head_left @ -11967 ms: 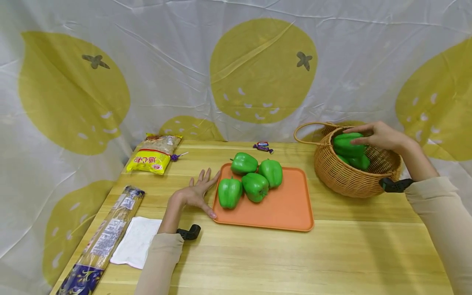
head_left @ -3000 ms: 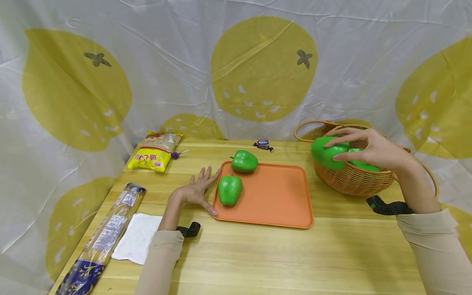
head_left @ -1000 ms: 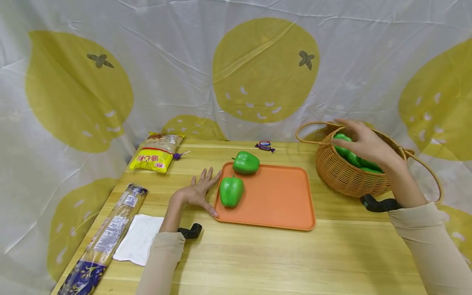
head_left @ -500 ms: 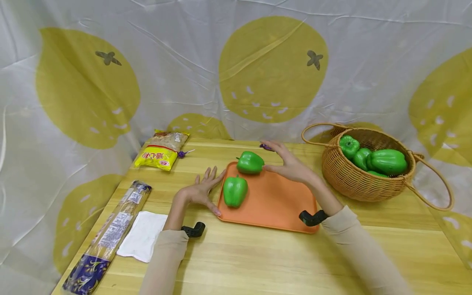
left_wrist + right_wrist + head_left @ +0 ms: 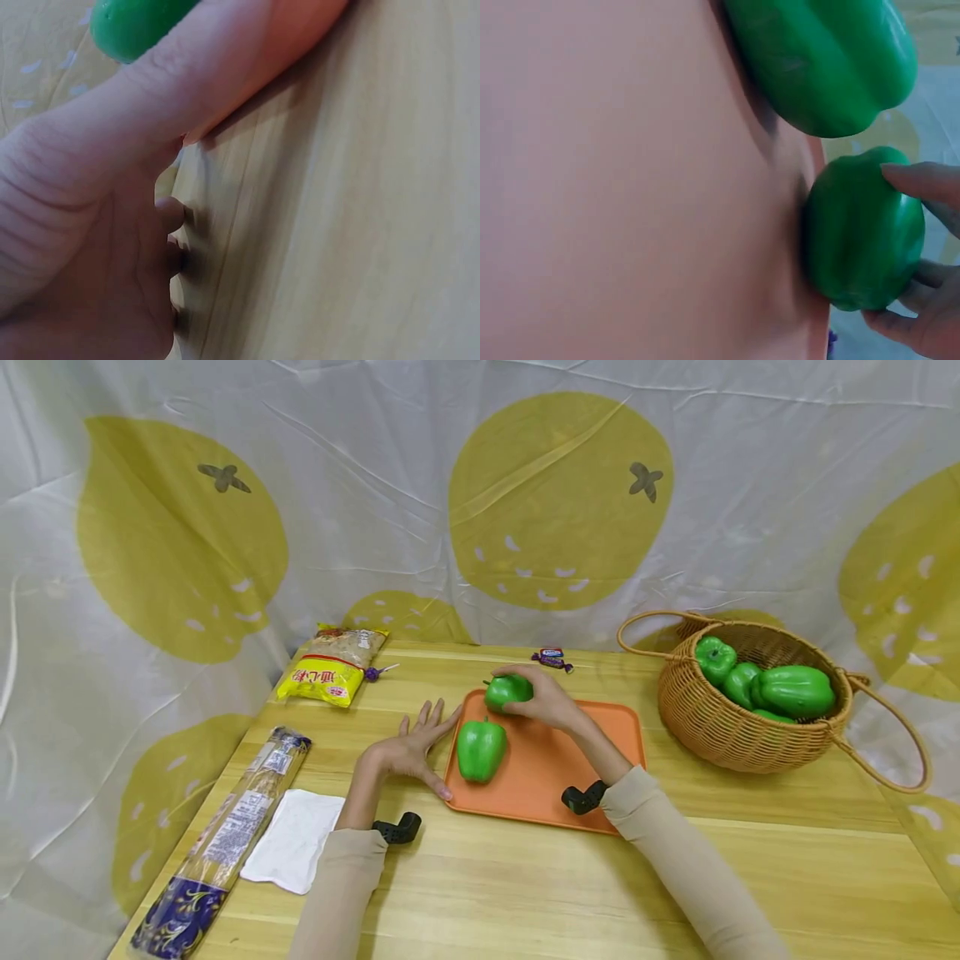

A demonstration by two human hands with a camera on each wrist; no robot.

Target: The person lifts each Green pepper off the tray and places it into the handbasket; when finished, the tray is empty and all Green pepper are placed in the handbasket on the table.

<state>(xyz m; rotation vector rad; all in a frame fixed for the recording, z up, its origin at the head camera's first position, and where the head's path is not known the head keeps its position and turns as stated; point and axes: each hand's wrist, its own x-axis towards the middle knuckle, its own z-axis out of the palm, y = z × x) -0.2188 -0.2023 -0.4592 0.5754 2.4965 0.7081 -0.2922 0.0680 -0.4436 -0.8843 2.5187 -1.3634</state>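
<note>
Right hand (image 5: 546,697), mid-frame, thumb and fingers round far green pepper (image 5: 501,693), on upper left of orange tray (image 5: 555,777). Near green pepper (image 5: 481,751) just below it, also on tray. Left hand (image 5: 405,755), left of centre, fingers spread wide, touching tray's left edge. Wicker basket (image 5: 720,735), right of frame, more peppers (image 5: 795,691) inside.

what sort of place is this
Probably a staged tabletop work area, perhaps set up for recording: a fruit-print curtain hangs right behind the wooden table, and the person wears a small black device at each wrist.
</note>
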